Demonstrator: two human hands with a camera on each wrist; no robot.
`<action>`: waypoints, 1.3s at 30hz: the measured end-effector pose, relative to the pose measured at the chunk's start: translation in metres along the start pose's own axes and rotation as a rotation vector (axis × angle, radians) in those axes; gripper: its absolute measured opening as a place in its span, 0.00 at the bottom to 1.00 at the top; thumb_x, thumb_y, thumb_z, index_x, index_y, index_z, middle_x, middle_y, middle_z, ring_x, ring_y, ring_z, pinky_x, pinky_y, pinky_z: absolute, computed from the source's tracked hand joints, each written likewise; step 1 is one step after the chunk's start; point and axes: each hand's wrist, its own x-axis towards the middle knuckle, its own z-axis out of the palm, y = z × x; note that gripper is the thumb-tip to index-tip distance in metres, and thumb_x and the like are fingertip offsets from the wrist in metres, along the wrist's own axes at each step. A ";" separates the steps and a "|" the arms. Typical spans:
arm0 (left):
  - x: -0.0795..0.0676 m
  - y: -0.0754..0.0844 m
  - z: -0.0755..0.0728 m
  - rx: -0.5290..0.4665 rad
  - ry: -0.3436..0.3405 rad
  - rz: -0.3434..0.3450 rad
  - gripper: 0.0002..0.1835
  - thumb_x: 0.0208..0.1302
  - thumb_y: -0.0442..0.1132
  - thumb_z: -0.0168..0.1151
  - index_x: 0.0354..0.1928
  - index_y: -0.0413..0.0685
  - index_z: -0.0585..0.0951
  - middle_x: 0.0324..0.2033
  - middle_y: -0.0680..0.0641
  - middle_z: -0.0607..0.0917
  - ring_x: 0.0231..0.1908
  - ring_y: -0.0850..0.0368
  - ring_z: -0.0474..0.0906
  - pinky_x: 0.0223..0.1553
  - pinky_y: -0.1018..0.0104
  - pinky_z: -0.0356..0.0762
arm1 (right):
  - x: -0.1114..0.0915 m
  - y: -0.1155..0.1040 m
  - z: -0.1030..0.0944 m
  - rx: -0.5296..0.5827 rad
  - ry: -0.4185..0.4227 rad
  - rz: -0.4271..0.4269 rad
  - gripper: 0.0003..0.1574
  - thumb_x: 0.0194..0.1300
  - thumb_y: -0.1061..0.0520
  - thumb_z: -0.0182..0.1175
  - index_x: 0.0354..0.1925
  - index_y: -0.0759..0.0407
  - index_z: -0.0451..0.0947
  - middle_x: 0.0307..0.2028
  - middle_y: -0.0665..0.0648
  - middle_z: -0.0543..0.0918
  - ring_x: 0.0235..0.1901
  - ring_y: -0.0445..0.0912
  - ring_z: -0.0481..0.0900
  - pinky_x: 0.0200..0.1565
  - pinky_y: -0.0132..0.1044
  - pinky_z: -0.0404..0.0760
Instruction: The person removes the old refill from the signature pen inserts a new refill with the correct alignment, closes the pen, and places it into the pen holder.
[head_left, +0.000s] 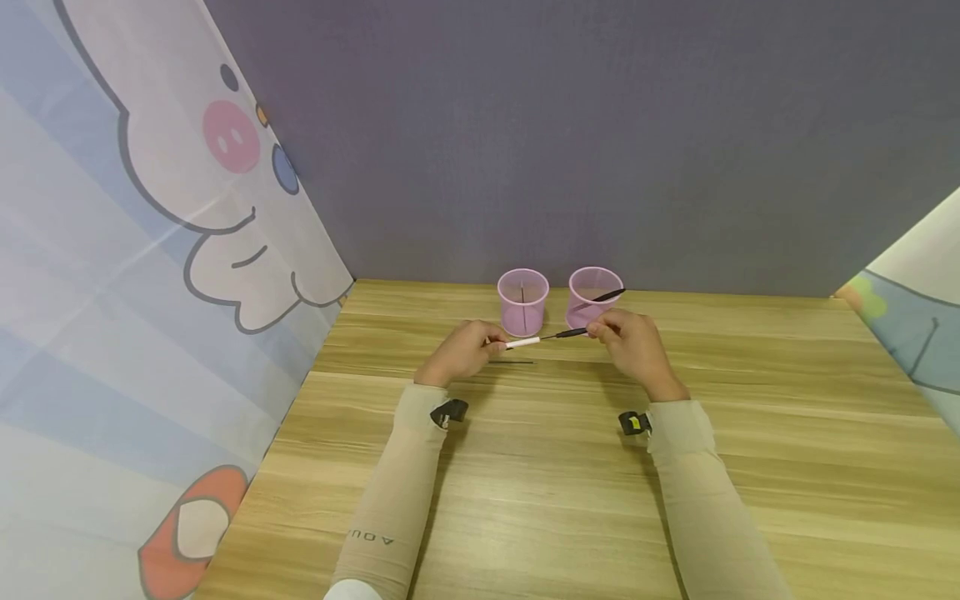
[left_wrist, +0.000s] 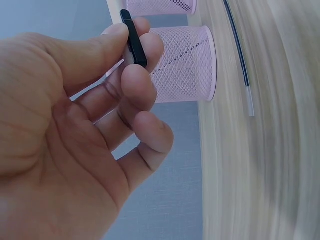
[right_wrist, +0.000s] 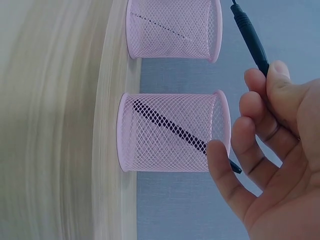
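Note:
My left hand (head_left: pixel 461 350) pinches a white pen barrel (head_left: pixel 523 342) between thumb and fingertips. In the left wrist view, a black clip (left_wrist: pixel 133 40) shows at these fingertips. My right hand (head_left: pixel 630 346) pinches a black pen section with a ridged grip (right_wrist: pixel 251 40). A thin dark rod runs from this section to the near end of the white barrel; whether it enters the barrel I cannot tell. Both parts are held in the air, roughly in line. Below them a thin dark pen refill (left_wrist: pixel 239 47) with a clear end lies on the table.
Two pink mesh pen holders stand by the grey back wall. A thin dark stick leans in the left holder (head_left: pixel 512 317), and a black pen (head_left: pixel 611 294) slants out of the right holder (right_wrist: pixel 172 102). The wooden table (head_left: pixel 525 500) reaches patterned curtains at both sides.

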 end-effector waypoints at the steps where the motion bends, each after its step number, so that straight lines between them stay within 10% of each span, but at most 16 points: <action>1: 0.000 0.000 0.000 -0.001 -0.001 0.003 0.08 0.72 0.35 0.61 0.45 0.44 0.88 0.33 0.49 0.87 0.33 0.58 0.77 0.38 0.65 0.76 | 0.000 0.000 0.001 0.002 0.000 0.000 0.11 0.70 0.57 0.65 0.29 0.59 0.85 0.26 0.56 0.83 0.25 0.45 0.70 0.31 0.38 0.68; 39: 0.003 0.007 0.005 0.004 -0.006 0.048 0.07 0.72 0.35 0.62 0.44 0.43 0.88 0.36 0.48 0.88 0.36 0.57 0.80 0.42 0.64 0.79 | 0.001 -0.009 0.008 0.022 -0.031 -0.017 0.08 0.68 0.59 0.67 0.32 0.61 0.86 0.29 0.58 0.86 0.30 0.49 0.77 0.36 0.43 0.75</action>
